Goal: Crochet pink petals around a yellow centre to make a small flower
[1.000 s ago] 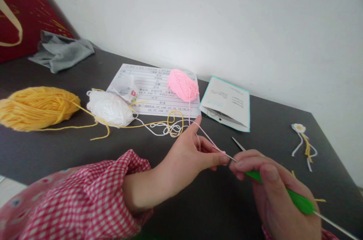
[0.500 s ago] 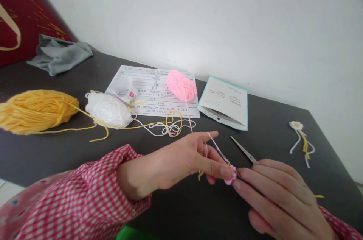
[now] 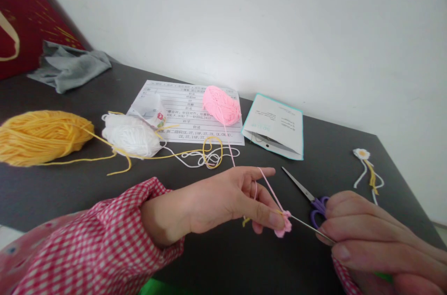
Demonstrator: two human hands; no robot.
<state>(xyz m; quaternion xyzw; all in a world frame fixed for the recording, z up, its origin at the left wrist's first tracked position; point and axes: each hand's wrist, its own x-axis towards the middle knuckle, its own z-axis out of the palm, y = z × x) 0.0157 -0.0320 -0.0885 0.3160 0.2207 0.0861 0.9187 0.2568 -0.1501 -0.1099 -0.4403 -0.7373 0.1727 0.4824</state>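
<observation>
My left hand (image 3: 244, 197) pinches a small pink crochet piece (image 3: 283, 229) between thumb and fingers. Pink yarn runs taut from the piece up over the raised index finger, and a strand loops around the lower fingers. A short yellow yarn end hangs below the palm. In my right hand (image 3: 377, 239) is a thin metal crochet hook (image 3: 310, 227), whose tip meets the pink piece. Purple-handled scissors (image 3: 318, 206) lie just beyond my right fingers. The pink yarn leads back to a pink ball (image 3: 221, 105).
A yellow skein (image 3: 45, 137) and a white ball (image 3: 131, 136) lie at left with tangled strands. Behind them are a printed sheet (image 3: 188, 120) and a white pouch (image 3: 274, 123). A small white flower (image 3: 362, 154) with yarn tails lies at right. Grey cloth (image 3: 75, 67) and a red bag (image 3: 35, 20) stand far left.
My right hand has moved right and away from the pink piece, baring more of the hook's shaft and the purple scissor handles. My left hand still pinches the piece.
</observation>
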